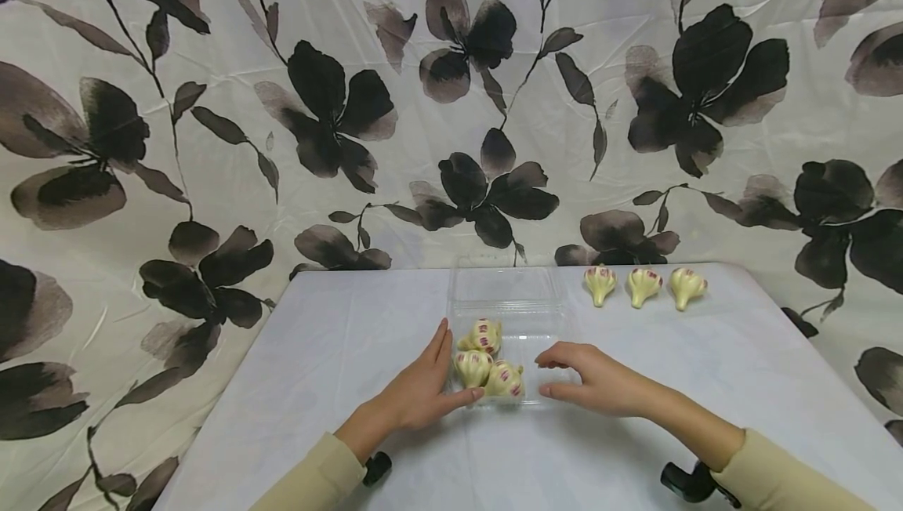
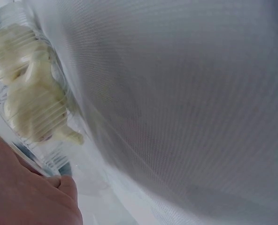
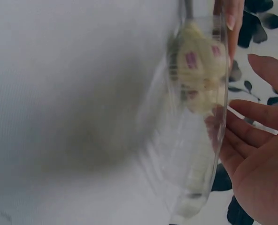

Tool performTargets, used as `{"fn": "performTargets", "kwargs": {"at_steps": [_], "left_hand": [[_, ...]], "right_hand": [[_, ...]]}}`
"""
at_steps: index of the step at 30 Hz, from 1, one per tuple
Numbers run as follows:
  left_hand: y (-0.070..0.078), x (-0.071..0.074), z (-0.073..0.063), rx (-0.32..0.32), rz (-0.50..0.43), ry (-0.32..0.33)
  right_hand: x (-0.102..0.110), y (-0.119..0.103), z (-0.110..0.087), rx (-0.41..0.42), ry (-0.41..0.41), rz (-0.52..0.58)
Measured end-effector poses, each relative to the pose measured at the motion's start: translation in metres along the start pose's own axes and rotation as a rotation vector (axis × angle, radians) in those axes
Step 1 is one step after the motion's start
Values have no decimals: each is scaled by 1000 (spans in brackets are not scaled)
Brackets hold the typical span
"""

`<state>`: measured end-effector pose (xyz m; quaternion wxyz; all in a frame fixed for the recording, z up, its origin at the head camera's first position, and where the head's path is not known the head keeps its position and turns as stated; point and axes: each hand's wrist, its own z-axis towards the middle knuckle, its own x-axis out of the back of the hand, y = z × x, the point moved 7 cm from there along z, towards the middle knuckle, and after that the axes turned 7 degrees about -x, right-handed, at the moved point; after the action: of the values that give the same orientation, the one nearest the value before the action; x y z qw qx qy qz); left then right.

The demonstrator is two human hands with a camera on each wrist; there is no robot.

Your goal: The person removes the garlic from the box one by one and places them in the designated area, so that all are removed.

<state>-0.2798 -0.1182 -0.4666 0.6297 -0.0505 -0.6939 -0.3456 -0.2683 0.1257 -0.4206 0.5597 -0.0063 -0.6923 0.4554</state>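
A clear plastic clamshell box (image 1: 522, 350) lies on the table with its lid (image 1: 504, 285) folded back. Three garlic bulbs (image 1: 474, 367), pale with purple marks, sit together in the left part of the box. My left hand (image 1: 423, 385) rests along the box's left wall, fingers straight, its thumb at the front edge. At the right side of the box my right hand (image 1: 592, 380) hovers with thumb and fingers apart and nothing between them. In the right wrist view, the right hand's spread fingers (image 3: 256, 112) show behind the clear wall.
Three more garlic bulbs (image 1: 644, 287) stand in a row at the back right of the white-covered table (image 1: 339, 323). A floral cloth (image 1: 451, 103) hangs behind the table's far edge. Dark wrist cameras (image 1: 687, 482) sit under both forearms.
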Motion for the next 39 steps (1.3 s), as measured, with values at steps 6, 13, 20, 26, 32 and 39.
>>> {"fn": "performTargets", "kwargs": {"at_steps": [6, 13, 20, 26, 32, 39], "left_hand": [[-1, -1, 1, 5, -4, -1], [-1, -1, 0, -5, -1, 6], [-2, -1, -1, 2, -3, 5], [-3, -2, -1, 2, -7, 5], [-2, -1, 0, -3, -10, 6], [-1, -1, 1, -1, 0, 6]], "right_hand": [[-16, -4, 7, 23, -63, -17], [-28, -3, 17, 12, -92, -43], [-30, -6, 26, 21, -68, -37], [-33, -4, 37, 7, -22, -14], [-31, 0, 45, -34, 53, -12], [-29, 4, 51, -53, 105, 7]]}}
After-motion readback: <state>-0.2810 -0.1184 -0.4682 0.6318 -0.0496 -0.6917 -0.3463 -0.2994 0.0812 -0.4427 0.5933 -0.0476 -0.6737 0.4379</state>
